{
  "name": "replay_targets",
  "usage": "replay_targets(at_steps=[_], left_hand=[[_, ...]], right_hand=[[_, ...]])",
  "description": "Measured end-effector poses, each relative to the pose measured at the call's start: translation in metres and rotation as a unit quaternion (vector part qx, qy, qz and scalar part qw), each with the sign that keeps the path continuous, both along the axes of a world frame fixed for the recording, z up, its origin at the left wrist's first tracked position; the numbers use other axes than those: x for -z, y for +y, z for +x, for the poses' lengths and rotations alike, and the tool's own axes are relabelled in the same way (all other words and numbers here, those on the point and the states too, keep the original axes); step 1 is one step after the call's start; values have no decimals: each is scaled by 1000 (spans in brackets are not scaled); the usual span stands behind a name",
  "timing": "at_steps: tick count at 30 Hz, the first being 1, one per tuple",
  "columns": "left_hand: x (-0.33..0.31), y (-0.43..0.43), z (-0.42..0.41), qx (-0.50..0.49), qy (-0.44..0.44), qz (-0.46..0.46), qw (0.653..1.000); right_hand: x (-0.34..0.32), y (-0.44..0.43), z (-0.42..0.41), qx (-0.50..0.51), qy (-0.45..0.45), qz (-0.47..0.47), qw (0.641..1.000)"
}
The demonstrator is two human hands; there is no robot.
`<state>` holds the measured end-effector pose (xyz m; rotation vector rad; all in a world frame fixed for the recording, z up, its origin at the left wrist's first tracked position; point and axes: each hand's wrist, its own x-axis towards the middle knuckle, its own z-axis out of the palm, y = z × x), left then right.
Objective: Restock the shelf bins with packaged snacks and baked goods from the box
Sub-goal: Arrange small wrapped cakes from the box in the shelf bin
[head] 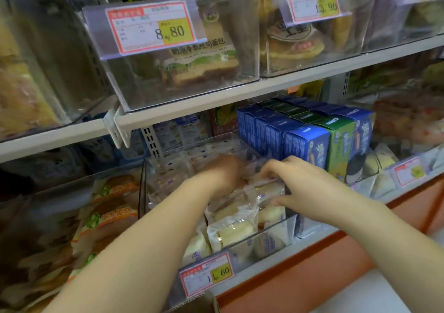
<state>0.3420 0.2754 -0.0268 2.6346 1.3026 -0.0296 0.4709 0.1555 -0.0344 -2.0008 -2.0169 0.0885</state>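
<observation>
Two hands, both mine, both inside the clear bin [289, 228] on the lower shelf. Right hand [296, 180]: fingers curled over the top of a wrapped cake [269, 190], thumb at its near edge, so it holds that pack on top of the pile. Left hand [227, 169]: deeper in the same bin, blurred; I cannot tell whether it grips anything or only pushes. Contents of bin: wrapped cakes [230, 233], pale, each in clear crinkly film, heaped high at the front. Handling, by my reckoning: light, soft, easily squashed; film slippery and apt to slide pack over pack. Best taken across the short sides or by the crimped film end, with a loose grip, never pressed on the crown. Fitted on the bin front: price tag [206, 274], red and yellow. Just beside, to my right: biscuit boxes [307, 144], blue and green, upright in rows, stiff card. To my left: bread packs [113, 207] with orange and green print. Shelf above: toast loaf [204, 58] in its own clear bin. Supply box: not in view
</observation>
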Motion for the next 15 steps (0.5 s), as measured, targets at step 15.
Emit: replay_targets(at_steps=[15], left_hand=[[4, -23, -16, 74, -131, -15, 989]], right_hand=[[3, -5, 0, -2, -36, 38, 999]])
